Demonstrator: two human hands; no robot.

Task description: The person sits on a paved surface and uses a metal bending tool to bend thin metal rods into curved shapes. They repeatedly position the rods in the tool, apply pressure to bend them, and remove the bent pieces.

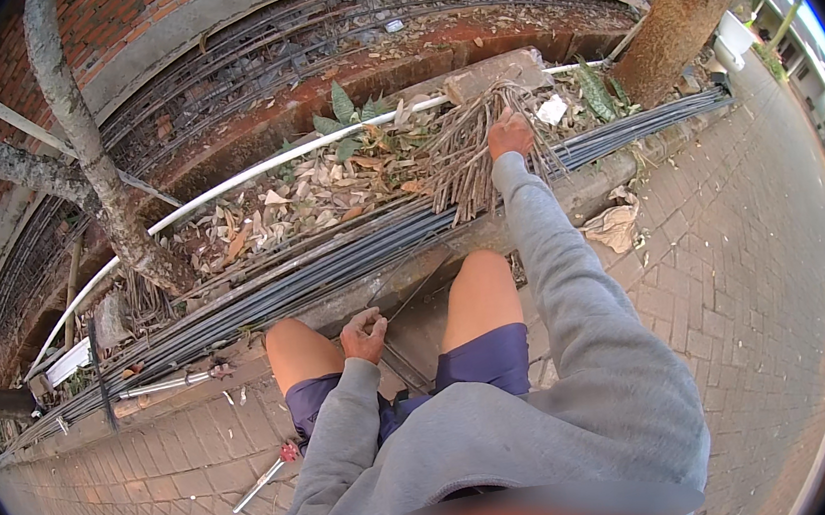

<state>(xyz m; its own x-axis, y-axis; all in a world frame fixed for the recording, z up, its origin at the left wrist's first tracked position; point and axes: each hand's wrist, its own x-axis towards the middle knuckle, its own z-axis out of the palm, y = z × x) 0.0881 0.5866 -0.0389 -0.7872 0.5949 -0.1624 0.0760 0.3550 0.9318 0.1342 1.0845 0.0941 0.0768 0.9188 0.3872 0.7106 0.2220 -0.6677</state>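
Out in front, my right hand (pixel 510 134) is closed at the upper end of a fanned pile of thin brown rods (pixel 463 167), stick-like and bundled. Whether they are wood or rusty metal I cannot tell. My left hand (pixel 364 336) is between my knees with its fingers curled together. A thin dark line, like a wire (pixel 421 289), runs from beside that hand toward my right knee; the fingers hide whether it is held. Under the pile, long grey bars (pixel 334 278) lie along the curb.
A white pipe (pixel 262 168) crosses the leaf-strewn bed. Tree trunks (pixel 123 228) rise at left and far right (pixel 678 8). On the brick paving (pixel 716 276) lie a silver-handled tool with a red end (pixel 263 481) and crumpled brown paper (pixel 615 226). Another silver tool (pixel 170 385) is by the bars.
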